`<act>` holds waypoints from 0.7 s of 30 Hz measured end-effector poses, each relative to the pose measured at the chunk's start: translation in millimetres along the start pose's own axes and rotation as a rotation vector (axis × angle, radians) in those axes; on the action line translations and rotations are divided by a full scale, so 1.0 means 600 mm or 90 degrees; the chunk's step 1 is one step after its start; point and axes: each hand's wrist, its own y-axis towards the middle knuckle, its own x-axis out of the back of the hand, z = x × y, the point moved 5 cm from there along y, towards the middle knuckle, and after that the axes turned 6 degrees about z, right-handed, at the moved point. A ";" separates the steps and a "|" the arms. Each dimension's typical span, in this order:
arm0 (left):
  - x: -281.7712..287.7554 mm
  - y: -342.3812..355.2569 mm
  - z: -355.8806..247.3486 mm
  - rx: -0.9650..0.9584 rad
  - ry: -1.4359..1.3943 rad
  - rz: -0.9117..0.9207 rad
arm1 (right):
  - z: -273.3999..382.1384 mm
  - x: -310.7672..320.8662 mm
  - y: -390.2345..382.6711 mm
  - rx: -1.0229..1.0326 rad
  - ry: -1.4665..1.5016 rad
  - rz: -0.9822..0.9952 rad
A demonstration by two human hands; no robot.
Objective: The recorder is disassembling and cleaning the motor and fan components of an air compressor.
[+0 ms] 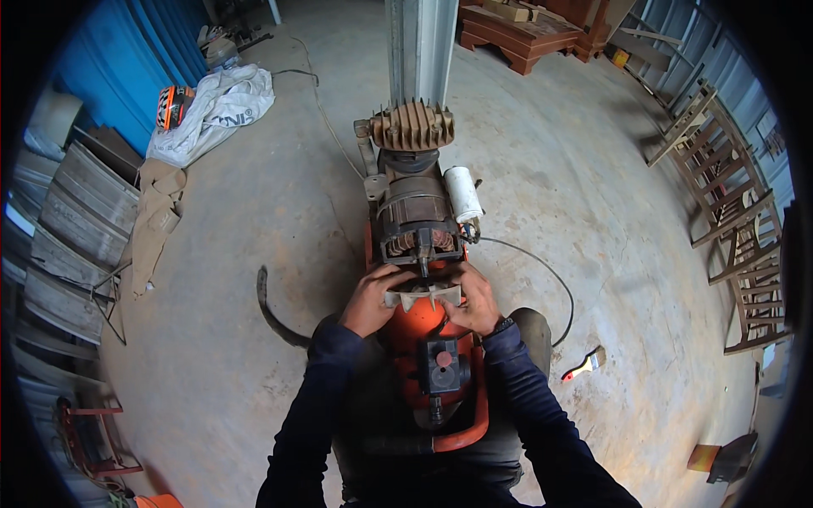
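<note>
An air compressor with an orange tank stands between my knees. My left hand and my right hand grip opposite sides of a grey finned cooling fan, just on my side of the motor. A shaft points from the motor toward the fan; whether they touch I cannot tell. Beyond the motor sits the rusty finned cylinder head. A white cylindrical capacitor hangs at the motor's right. Nearer me is a black switch box with a red knob.
A paintbrush and a black cable lie on the floor at right. A curved dark strip lies at left. Behind the compressor rises a metal post. Wooden frames lean along the right wall; a white sack lies far left.
</note>
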 end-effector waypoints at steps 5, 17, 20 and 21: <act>0.018 -0.007 -0.021 0.039 0.024 -0.093 | -0.012 -0.012 -0.008 -0.038 0.001 0.008; -0.015 0.010 -0.061 -0.040 0.131 -0.175 | 0.006 -0.019 -0.013 -0.057 -0.028 -0.031; -0.019 0.006 -0.046 -0.074 0.120 -0.149 | 0.021 -0.049 -0.032 -0.117 -0.041 -0.145; -0.021 0.006 -0.045 -0.094 0.119 -0.153 | 0.024 -0.053 -0.036 -0.142 -0.082 -0.181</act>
